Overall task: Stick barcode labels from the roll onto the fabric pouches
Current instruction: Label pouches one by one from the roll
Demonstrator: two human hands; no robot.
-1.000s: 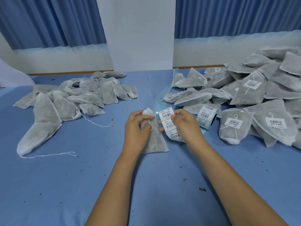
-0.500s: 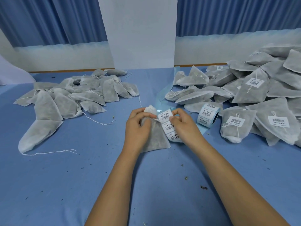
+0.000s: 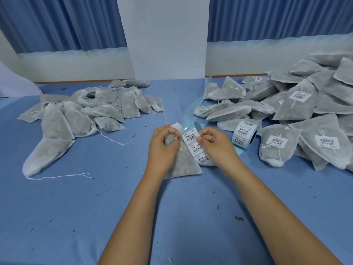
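Fingers [image 3: 172, 131] of the left hand [image 3: 163, 148] curl around the tied neck of a fabric pouch [image 3: 186, 166] lying mid-table [image 3: 76, 207], neck pointing away, while the right hand [image 3: 216, 148] pinches the label strip [image 3: 196, 148] near the roll [image 3: 245, 135].

Just one cam, head-worn, looking fwd and down across the blue table [image 3: 76, 217] from the person's own spot, facing the curtains [image 3: 57, 22] and white pillar [image 3: 168, 35] at the far side. It's sitting close. Both forearms are running up from the bottom edge, w/ the left hand [image 3: 162, 148] gripping a pouch [image 3: 183, 165] and the right hand [image 3: 217, 148] pinching the label strip [image 3: 194, 148] approx mid-frame.
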